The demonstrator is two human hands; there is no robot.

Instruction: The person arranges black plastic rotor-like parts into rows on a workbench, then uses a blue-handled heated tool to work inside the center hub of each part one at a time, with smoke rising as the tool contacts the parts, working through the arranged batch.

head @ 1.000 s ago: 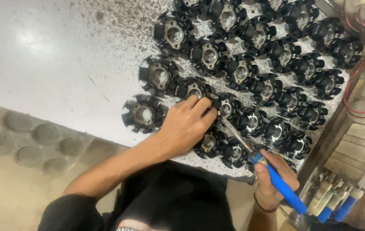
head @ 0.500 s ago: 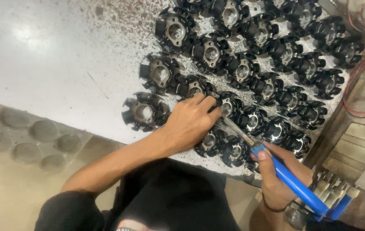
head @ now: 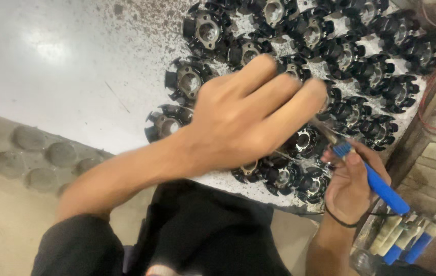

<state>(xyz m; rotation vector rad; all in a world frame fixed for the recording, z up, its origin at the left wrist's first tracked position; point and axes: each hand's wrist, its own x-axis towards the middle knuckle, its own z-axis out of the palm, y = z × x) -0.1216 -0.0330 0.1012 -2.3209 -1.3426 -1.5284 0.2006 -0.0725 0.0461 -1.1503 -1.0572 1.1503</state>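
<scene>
Several black round star-shaped metal parts (head: 353, 53) with grey hubs lie in rows on a white, speckled tabletop (head: 49, 56). My left hand (head: 246, 115) is raised over the near rows, blurred, fingers together and pointing right, hiding the parts under it; nothing shows in its grip. My right hand (head: 350, 184) sits at the table's near right edge, gripping a blue-handled tool (head: 381, 186) whose thin metal tip points up-left toward a black part (head: 305, 140).
More blue- and cream-handled tools (head: 402, 237) stand below right. Red wires (head: 432, 102) hang over wooden boards at the right. A beige floor with round dimples (head: 44, 158) lies below the table edge. My dark-clothed lap (head: 202, 235) is under the table.
My left hand has lifted off the parts and come up toward the camera, now large and blurred. My right hand with the blue tool has shifted slightly down-right.
</scene>
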